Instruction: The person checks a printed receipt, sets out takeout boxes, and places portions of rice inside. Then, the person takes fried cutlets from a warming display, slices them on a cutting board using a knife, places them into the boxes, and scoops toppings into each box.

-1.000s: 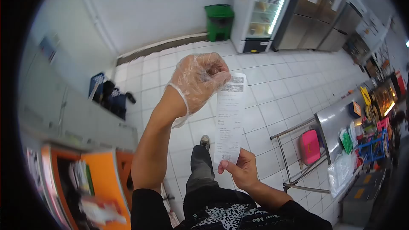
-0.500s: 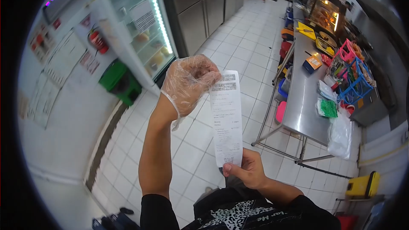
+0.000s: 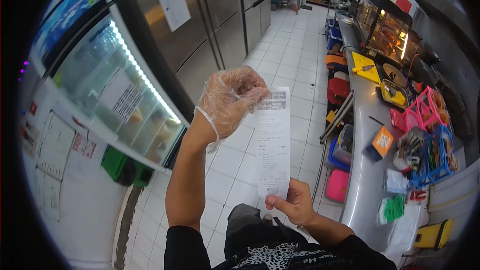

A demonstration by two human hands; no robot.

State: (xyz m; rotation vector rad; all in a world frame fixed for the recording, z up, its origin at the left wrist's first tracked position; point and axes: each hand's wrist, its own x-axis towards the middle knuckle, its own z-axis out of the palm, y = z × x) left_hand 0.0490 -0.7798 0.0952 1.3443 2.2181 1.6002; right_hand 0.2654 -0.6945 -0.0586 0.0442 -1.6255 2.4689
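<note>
1. Background: tiled floor (image 3: 287, 55); lit fridge (image 3: 150, 135), left; steel table (image 3: 363, 185), right, bearing an orange box (image 3: 382, 140) and yellow board (image 3: 361, 59).
2. Left hand (image 3: 229, 101), in a clear glove (image 3: 218, 112): fingers (image 3: 257, 93) pinch the upper end of the receipt (image 3: 273, 145).
3. Right hand (image 3: 298, 204), bare: fingers grip its lower end.
4. The receipt spans lengthwise between both hands, above the floor.

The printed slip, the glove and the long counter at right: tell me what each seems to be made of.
Slip: seemingly thin white paper, by its fine dark print and matte face. Glove: clear, glossy plastic film, most likely; skin shows through and it crinkles in bright creases. Counter: probably stainless steel, smooth, by its grey sheen and soft reflections.
</note>
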